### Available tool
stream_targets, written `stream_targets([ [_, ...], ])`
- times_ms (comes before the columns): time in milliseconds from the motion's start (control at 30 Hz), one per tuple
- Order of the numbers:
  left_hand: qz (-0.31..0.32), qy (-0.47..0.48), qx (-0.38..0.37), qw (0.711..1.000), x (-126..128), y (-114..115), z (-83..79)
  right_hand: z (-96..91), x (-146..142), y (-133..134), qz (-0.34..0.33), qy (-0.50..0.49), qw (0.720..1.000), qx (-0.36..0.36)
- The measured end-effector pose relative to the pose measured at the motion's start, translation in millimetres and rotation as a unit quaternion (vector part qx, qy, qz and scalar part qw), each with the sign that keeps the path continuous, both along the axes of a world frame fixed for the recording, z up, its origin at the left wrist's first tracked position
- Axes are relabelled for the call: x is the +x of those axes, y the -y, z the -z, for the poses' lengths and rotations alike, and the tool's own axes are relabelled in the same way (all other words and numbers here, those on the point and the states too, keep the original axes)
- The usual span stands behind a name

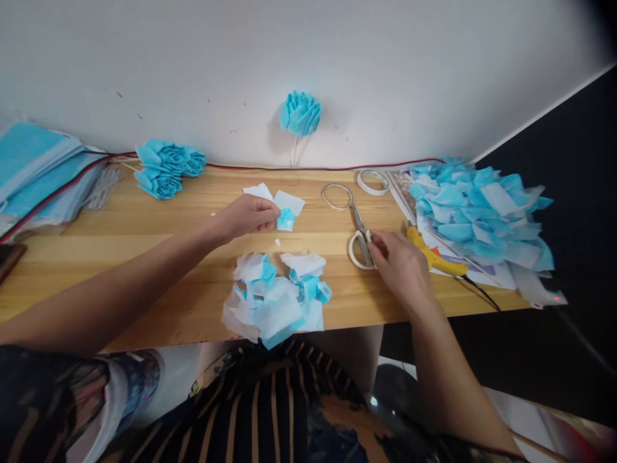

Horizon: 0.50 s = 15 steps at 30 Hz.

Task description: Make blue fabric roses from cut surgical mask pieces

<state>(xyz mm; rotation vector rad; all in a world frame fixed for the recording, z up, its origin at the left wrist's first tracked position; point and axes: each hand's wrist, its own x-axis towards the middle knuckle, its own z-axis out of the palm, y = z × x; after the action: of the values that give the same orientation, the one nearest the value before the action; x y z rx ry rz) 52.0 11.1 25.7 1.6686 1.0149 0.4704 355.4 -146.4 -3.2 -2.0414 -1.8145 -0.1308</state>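
Note:
My left hand (250,215) is closed in a pinch at the edge of a small light-blue piece of mask fabric (286,220), just above the table. Beside it lie white paper pieces (290,202). On the right, my right hand (401,260) has its thumb and fingers closed at one white handle of a pair of scissors (359,241), which lies with its blades pointing away from me. Nearer to me, a loose heap of blue and white fabric pieces (277,305) sits at the table's front edge.
A blue fabric flower (300,114) on a stick leans against the wall; several more flowers (166,167) lie left. Flat masks (38,170) are stacked far left. Tape rolls (373,182), a yellow glue gun (436,257) and a big fabric pile (477,209) stand right.

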Motion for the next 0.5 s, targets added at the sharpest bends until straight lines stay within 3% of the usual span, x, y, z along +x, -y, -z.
stream_targets([
  [100,0.050,-0.074,0.036,0.995,20.0,-8.0,2.5,-3.2,-4.1,-1.7,0.033,0.054,0.996,-0.066],
  [167,0.087,-0.150,0.102,0.980,32.4,-12.2,4.1,-9.7,-10.3,-4.2,0.039,0.084,0.990,-0.107],
  [300,0.114,-0.285,0.282,0.909,48.8,-15.7,-0.8,-20.8,-19.8,-9.5,0.044,0.118,0.978,-0.164],
  [400,0.091,-0.301,0.325,0.892,56.0,-18.5,-10.2,-23.2,-20.5,-11.3,0.056,0.108,0.977,-0.177],
  [500,0.086,-0.254,0.378,0.886,65.9,-23.9,-16.1,-25.7,-15.5,-8.1,0.078,0.015,0.985,-0.153],
])
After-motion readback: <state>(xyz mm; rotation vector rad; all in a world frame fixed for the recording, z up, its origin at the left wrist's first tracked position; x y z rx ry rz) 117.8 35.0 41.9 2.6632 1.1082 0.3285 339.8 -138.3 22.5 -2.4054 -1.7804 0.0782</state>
